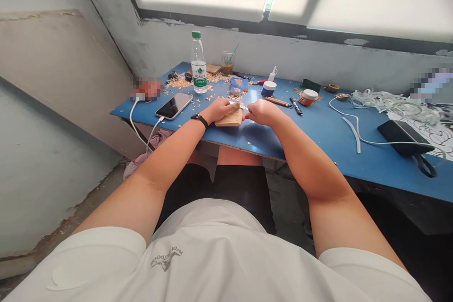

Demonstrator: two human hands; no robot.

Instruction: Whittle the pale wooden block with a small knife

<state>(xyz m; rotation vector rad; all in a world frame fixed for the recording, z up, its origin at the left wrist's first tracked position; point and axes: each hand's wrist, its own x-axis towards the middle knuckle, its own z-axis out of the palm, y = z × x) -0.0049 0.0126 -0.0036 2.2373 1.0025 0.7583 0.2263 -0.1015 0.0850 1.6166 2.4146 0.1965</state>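
A light wooden block (230,119) is near the front edge of the blue table, its top partly covered by my hands. My left hand (221,110), with a dark band on the wrist, is wrapped over the block's upper left side and grips it. My right hand (261,112) is closed just to the right of the block, its fingers round a small tool with a shiny part that points at the block. Most of that tool is hidden in the fist. Wood chips (212,78) lie scattered beyond my left hand.
A water bottle (199,68) and a charging phone (174,105) stand and lie to the left. Beyond my hands are a cup (228,62), a blue jar (269,88), an orange jar (308,97) and a pen (296,106). Cables and a black case (403,138) occupy the right.
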